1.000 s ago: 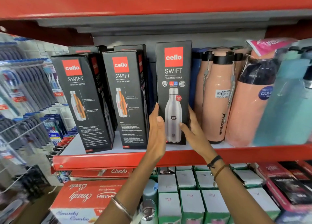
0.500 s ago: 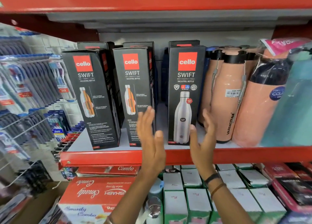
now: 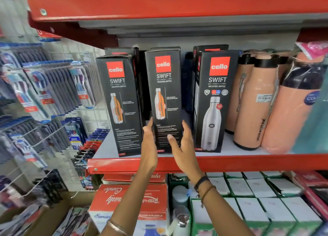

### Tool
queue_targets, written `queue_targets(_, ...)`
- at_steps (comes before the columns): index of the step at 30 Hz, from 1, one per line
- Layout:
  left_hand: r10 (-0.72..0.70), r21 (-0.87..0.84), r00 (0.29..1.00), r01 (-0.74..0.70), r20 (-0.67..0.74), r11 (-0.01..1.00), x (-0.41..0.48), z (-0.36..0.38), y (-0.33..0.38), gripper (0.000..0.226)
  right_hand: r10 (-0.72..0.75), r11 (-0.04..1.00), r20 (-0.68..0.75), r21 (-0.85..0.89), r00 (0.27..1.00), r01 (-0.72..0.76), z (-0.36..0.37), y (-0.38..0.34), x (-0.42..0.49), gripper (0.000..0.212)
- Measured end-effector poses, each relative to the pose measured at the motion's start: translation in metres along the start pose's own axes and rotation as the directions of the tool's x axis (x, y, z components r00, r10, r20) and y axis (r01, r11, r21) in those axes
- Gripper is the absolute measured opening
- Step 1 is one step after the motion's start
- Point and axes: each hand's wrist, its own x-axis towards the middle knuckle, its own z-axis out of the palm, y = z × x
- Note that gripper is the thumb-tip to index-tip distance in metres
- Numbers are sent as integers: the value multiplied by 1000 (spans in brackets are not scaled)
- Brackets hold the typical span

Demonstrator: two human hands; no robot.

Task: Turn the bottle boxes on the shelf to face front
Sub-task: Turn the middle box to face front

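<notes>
So our left hand [image 3: 148, 138] and right hand [image 3: 181, 143] are both on the middle box [image 3: 166, 100], one flat against each side down near its base. Our grip on it is more of a light pinch between two open palms than a real clench, fingers straight, thumbs out front. The box stands upright near the front edge of the shelf [image 3: 230, 162], roughly mid-way along the row, and it's showing the panel with the cutaway bottle and small print, not the main face.

Just to its right, with a gap between, the right box [image 3: 215, 100] already shows the big silver bottle picture, so we'd call that one done. On the other side the left box [image 3: 119, 107] is angled and shows the same cutaway panel, so it looks like it needs doing too. More boxes sit behind all three. The peach bottles [image 3: 255, 100] further right aren't our problem.

So we're on box two of three by our reckoning. Next we'd need to twist it until the bottle photo faces out, without knocking the neighbours.
</notes>
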Motion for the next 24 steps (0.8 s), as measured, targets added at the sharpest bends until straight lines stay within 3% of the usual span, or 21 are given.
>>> queue_targets(4,84,-57,985,-76,151,995,-15,-10,18,93,-70,997,-99,-30,993,67,1,-18,9,104)
queue_targets(7,118,-56,978,-110,171,992,-19,-12,26,104,-91,995,-195,-51,977,83,-1,-28,19,122)
queue_targets(11,126,-10,990,-126,61,992,-8,-15,33,110,-81,992,-157,84,984,95,-11,-24,22,111)
queue_targets(14,96,-42,990,-92,106,995,3,-16,33,116,-107,989,-66,96,992,113,-13,-20,20,99)
queue_targets(19,88,-23,986,-86,142,996,7,-16,14,107,-144,987,2,71,990,143,-13,-11,19,69)
queue_targets(24,72,42,983,-80,167,996,6,-16,-1,86,-105,994,-6,-28,994,105,-8,8,19,66)
